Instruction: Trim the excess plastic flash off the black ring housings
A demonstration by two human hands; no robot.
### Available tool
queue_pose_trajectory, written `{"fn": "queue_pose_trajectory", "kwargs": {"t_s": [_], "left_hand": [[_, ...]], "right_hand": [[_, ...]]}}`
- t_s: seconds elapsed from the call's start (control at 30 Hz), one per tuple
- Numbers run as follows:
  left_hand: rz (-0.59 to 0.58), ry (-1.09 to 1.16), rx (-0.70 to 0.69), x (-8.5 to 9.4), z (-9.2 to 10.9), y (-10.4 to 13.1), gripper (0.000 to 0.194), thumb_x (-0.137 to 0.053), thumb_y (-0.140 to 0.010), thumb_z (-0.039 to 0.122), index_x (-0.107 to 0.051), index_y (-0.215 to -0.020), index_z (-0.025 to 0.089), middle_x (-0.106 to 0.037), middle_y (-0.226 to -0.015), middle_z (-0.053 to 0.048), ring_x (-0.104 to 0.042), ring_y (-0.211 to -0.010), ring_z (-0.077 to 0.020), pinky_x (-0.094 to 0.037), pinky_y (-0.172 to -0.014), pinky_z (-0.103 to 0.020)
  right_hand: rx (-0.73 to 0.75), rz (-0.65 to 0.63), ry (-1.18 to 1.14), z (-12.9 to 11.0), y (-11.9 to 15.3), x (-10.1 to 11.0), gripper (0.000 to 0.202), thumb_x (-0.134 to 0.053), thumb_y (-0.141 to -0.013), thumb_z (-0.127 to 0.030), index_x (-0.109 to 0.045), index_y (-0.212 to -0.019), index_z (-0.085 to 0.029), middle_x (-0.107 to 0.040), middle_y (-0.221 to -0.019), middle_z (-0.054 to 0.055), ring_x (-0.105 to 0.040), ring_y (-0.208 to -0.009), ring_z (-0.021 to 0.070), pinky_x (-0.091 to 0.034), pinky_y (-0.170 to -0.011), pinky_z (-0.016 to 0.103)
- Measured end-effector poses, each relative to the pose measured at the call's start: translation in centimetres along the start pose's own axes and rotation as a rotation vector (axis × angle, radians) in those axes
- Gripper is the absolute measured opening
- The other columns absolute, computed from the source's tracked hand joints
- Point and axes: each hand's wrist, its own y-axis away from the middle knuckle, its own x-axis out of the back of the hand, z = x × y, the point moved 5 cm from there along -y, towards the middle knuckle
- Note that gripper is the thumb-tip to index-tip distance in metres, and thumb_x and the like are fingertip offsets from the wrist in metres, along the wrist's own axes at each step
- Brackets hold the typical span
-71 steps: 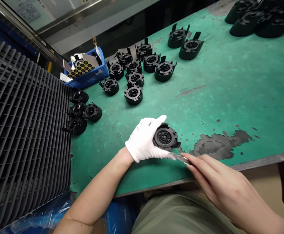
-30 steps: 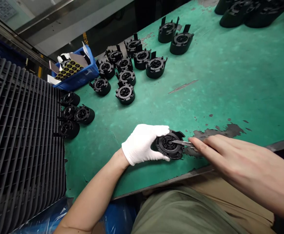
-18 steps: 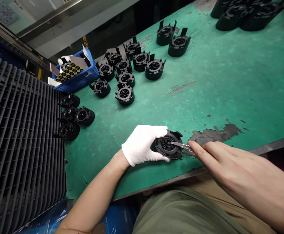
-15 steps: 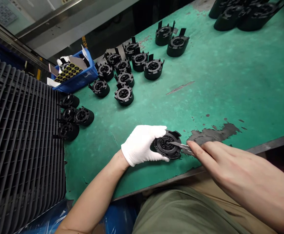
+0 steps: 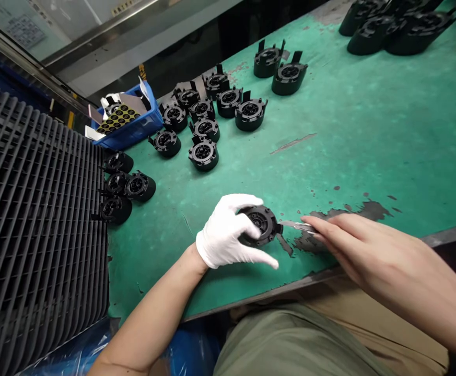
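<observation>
In a white glove, my left hand (image 5: pixel 228 235) has its fingers around a round black plastic housing (image 5: pixel 269 225) near the table's front edge. One gloved finger lies over the housing's ringed face, and the thumb sticks out below it. My bare right hand (image 5: pixel 353 250) pinches a slim silver scalpel (image 5: pixel 300 225). The scalpel's blade points left, its tip at or close to the housing's right rim; whether they touch I cannot tell.
Several similar black housings (image 5: pixel 204 154) stand on the green table (image 5: pixel 349 130), with more at the far right. A blue bin (image 5: pixel 129 130) at the back left holds a sheet of round stickers (image 5: pixel 120 119). Stacked dark grid trays (image 5: pixel 35 224) rise along the left.
The scalpel's tip has gone from the middle of the housing's face to its right rim. My left hand has shifted its fingers and turned the housing. The view has moved slightly.
</observation>
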Motion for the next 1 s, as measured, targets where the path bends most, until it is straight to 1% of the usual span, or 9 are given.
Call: {"fn": "queue_pose_trajectory", "kwargs": {"t_s": [0.07, 0.13, 0.17, 0.23, 0.3, 0.37, 0.53, 0.67, 1.0], "left_hand": [[0.056, 0.017, 0.054, 0.3, -0.4, 0.1, 0.125, -0.120, -0.052, 0.100, -0.084, -0.144, 0.025, -0.076, -0.174, -0.030, -0.077, -0.167, -0.0548, -0.069, -0.138, -0.077], [-0.006, 0.032, 0.116, 0.0, -0.8, -0.1, 0.153, -0.120, -0.052, 0.102, -0.070, -0.173, 0.023, -0.074, -0.178, -0.032, -0.075, -0.171, -0.0574, -0.065, -0.144, -0.079], [-0.069, 0.041, 0.144, -0.3, -1.0, -0.2, 0.158, -0.120, -0.055, 0.101, -0.065, -0.180, 0.022, -0.077, -0.177, -0.032, -0.077, -0.170, -0.0576, -0.064, -0.146, -0.079], [-0.187, 0.056, 0.202, -0.9, -1.3, -0.4, 0.157, -0.120, -0.063, 0.097, -0.059, -0.188, 0.022, -0.081, -0.175, -0.028, -0.080, -0.167, -0.0563, -0.064, -0.147, -0.076], [-0.235, 0.072, 0.236, -1.1, -1.4, -0.6, 0.153, -0.119, -0.070, 0.094, -0.058, -0.190, 0.023, -0.082, -0.176, -0.027, -0.081, -0.167, -0.0553, -0.064, -0.148, -0.073], [-0.236, 0.089, 0.233, -1.0, -1.4, -0.7, 0.149, -0.119, -0.072, 0.092, -0.059, -0.190, 0.023, -0.082, -0.178, -0.026, -0.081, -0.168, -0.0547, -0.065, -0.148, -0.072], [-0.230, 0.112, 0.219, -1.1, -1.5, -0.6, 0.150, -0.118, -0.072, 0.093, -0.060, -0.190, 0.023, -0.084, -0.176, -0.026, -0.083, -0.166, -0.0548, -0.066, -0.147, -0.072], [-0.222, 0.120, 0.194, -1.1, -1.4, -0.6, 0.147, -0.116, -0.077, 0.094, -0.059, -0.190, 0.020, -0.083, -0.176, -0.027, -0.083, -0.166, -0.0534, -0.066, -0.147, -0.070], [-0.231, 0.120, 0.207, -1.4, -1.9, -0.5, 0.148, -0.117, -0.071, 0.097, -0.063, -0.187, 0.022, -0.085, -0.174, -0.026, -0.084, -0.164, -0.0546, -0.066, -0.147, -0.071]], "right_hand": [[0.018, 0.030, 0.041, 0.0, -1.0, 0.4, 0.058, -0.047, -0.121, -0.013, -0.066, -0.175, -0.020, -0.080, -0.107, 0.009, -0.075, -0.080, 0.0302, -0.052, -0.065, 0.042], [0.033, 0.037, 0.060, 0.2, -1.9, 0.6, 0.058, -0.044, -0.122, -0.015, -0.067, -0.175, -0.020, -0.078, -0.105, 0.009, -0.071, -0.078, 0.0294, -0.049, -0.064, 0.042], [0.046, 0.028, 0.064, 0.3, -2.3, 0.5, 0.056, -0.045, -0.124, -0.017, -0.068, -0.175, -0.020, -0.079, -0.105, 0.010, -0.070, -0.079, 0.0296, -0.048, -0.066, 0.043], [0.080, 0.021, 0.078, 0.7, -3.2, 0.2, 0.054, -0.043, -0.126, -0.018, -0.074, -0.170, -0.020, -0.080, -0.108, 0.011, -0.070, -0.084, 0.0305, -0.049, -0.072, 0.045], [0.120, 0.007, 0.091, 1.3, -4.3, -0.4, 0.055, -0.040, -0.125, -0.014, -0.080, -0.162, -0.021, -0.081, -0.109, 0.012, -0.070, -0.090, 0.0312, -0.050, -0.080, 0.047], [0.158, -0.013, 0.083, 1.7, -5.3, -1.1, 0.056, -0.040, -0.123, -0.011, -0.084, -0.157, -0.024, -0.082, -0.111, 0.012, -0.070, -0.094, 0.0303, -0.050, -0.086, 0.047], [0.238, 0.050, 0.050, 1.7, -6.4, -1.7, 0.051, -0.047, -0.121, -0.007, -0.084, -0.151, -0.025, -0.078, -0.106, 0.007, -0.063, -0.088, 0.0248, -0.043, -0.081, 0.041], [0.234, 0.075, 0.033, 1.5, -6.2, -1.8, 0.052, -0.047, -0.118, -0.005, -0.084, -0.149, -0.025, -0.076, -0.106, 0.007, -0.061, -0.088, 0.0253, -0.041, -0.082, 0.041], [0.300, -0.031, -0.032, 1.8, -6.7, -1.2, 0.050, -0.046, -0.122, -0.007, -0.087, -0.144, -0.023, -0.076, -0.100, 0.005, -0.063, -0.085, 0.0258, -0.044, -0.083, 0.041]]}}
